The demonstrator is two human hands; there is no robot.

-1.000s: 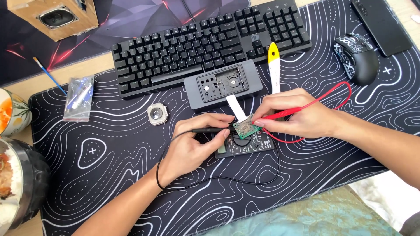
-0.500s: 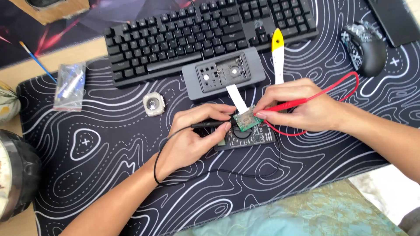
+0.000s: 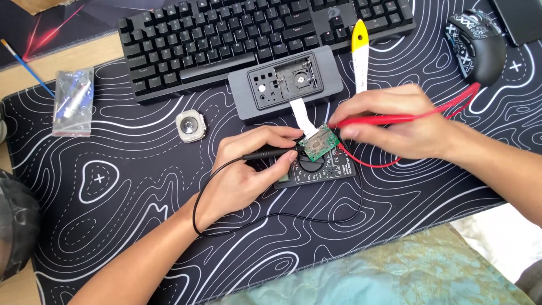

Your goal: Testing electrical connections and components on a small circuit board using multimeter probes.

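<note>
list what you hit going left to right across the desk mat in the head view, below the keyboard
clear plastic bag → small round silver part → left hand holding the black probe → green circuit board → right hand holding the red probe → black mouse

A desk mat (image 3: 141, 226) covers the counter (image 3: 34, 73). At its 12 o'clock edge lies a keyboard (image 3: 226, 39), with an opened casing (image 3: 285, 82) just before it. A ribbon cable (image 3: 302, 116) runs from the casing toward 6 o'clock to a small circuit board (image 3: 317, 143), which rests on a multimeter (image 3: 322, 168). A mouse (image 3: 477, 42) lies at 2 o'clock, a plastic bag (image 3: 73, 101) at 10 o'clock, and a round part (image 3: 189, 125) between bag and casing.
</note>
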